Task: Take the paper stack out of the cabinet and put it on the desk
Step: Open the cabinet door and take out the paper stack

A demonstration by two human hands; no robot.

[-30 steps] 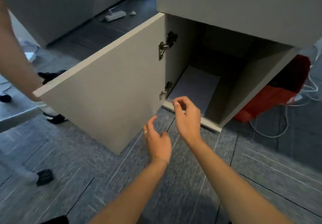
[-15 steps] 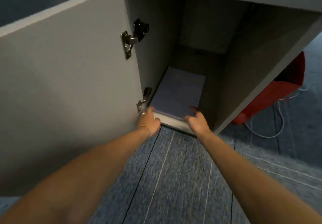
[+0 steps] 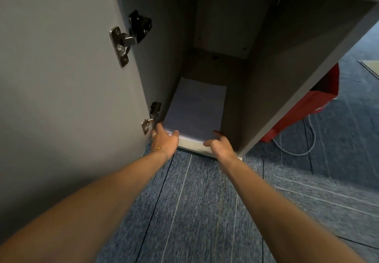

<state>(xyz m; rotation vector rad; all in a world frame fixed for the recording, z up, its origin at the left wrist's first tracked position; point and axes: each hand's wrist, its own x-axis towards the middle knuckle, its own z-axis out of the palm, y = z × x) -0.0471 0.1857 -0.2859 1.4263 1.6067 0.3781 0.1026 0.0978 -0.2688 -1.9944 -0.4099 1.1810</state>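
A white paper stack (image 3: 194, 107) lies flat on the floor of the open grey cabinet (image 3: 287, 74), towards its left wall. My left hand (image 3: 165, 139) clasps the stack's near left corner, thumb on top and fingers along the side. My right hand (image 3: 220, 147) holds the near right corner, with one finger beside the stack and the thumb at its front edge. The stack's underside is hidden. No desk is in view.
The cabinet door (image 3: 61, 78) stands open on the left, close to my left arm, with two metal hinges (image 3: 127, 39). A red bag (image 3: 307, 109) and a white cable (image 3: 303, 148) lie right of the cabinet. Blue-grey carpet (image 3: 194, 211) covers the floor.
Both hands reached from in front of the cabinet to the stack's near corners. My head came closer and lower, so the cabinet fills the view. The stack lies where it lay.
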